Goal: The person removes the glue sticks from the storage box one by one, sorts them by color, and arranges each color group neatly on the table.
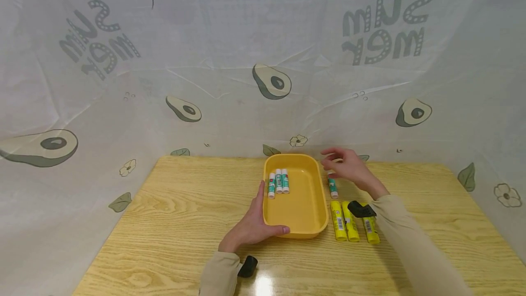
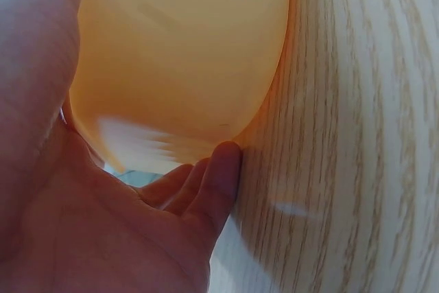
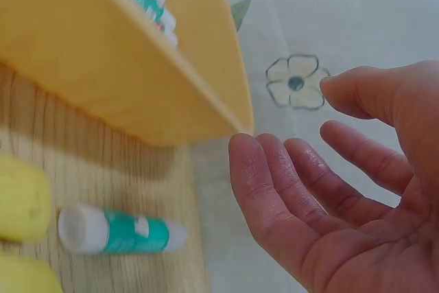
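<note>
My left hand (image 1: 256,223) grips the near left corner of a yellow plastic bin (image 1: 306,204), its fingers along the left wall and its thumb at the front. In the left wrist view the fingertips (image 2: 223,162) lie against the bin's wall. Three white-and-green glue sticks (image 1: 279,181) lie inside the bin at its left. My right hand (image 1: 345,166) hovers by the bin's far right corner with fingers spread and nothing between them. Below it, another white-and-green glue stick (image 3: 137,232) lies on the table, partly covered by the hand in the head view.
Three larger yellow glue sticks (image 1: 339,220) lie right of the bin, one partly behind the right wrist's black camera (image 1: 361,209). The wooden table (image 1: 197,204) ends at the back against a pale curtain (image 1: 230,122) with avocado prints.
</note>
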`<state>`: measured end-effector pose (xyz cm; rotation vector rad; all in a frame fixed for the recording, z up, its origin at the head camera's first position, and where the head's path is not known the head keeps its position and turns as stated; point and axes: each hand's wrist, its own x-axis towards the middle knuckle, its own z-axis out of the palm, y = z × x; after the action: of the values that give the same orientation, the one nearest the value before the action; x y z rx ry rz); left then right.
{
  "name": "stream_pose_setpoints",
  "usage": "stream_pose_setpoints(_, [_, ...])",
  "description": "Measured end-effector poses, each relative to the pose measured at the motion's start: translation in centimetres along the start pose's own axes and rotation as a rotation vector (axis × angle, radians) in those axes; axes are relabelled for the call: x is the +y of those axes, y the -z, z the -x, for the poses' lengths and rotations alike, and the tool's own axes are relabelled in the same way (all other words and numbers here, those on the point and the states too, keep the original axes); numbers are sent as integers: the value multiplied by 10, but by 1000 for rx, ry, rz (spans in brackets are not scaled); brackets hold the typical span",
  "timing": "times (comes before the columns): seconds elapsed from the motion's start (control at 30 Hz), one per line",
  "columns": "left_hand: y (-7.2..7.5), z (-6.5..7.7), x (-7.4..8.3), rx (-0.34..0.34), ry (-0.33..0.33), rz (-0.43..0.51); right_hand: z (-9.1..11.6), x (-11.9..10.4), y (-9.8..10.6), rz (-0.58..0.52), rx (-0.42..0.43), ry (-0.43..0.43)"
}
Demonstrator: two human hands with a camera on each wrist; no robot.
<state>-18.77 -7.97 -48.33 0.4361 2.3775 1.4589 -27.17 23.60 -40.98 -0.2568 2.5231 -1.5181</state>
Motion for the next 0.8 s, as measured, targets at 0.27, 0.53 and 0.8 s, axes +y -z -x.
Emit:
stream_pose_setpoints(0.27, [-1, 0, 0, 2, 2, 2, -6, -10, -13, -28, -11, 26])
stream_pose_setpoints(0.53, [0, 1, 0, -1, -5, -4, -14, -15, -31, -46, -22, 32])
stream_pose_setpoints(0.8, [0, 1, 0, -1, -1, -2, -23, -14, -51, -41, -30, 24])
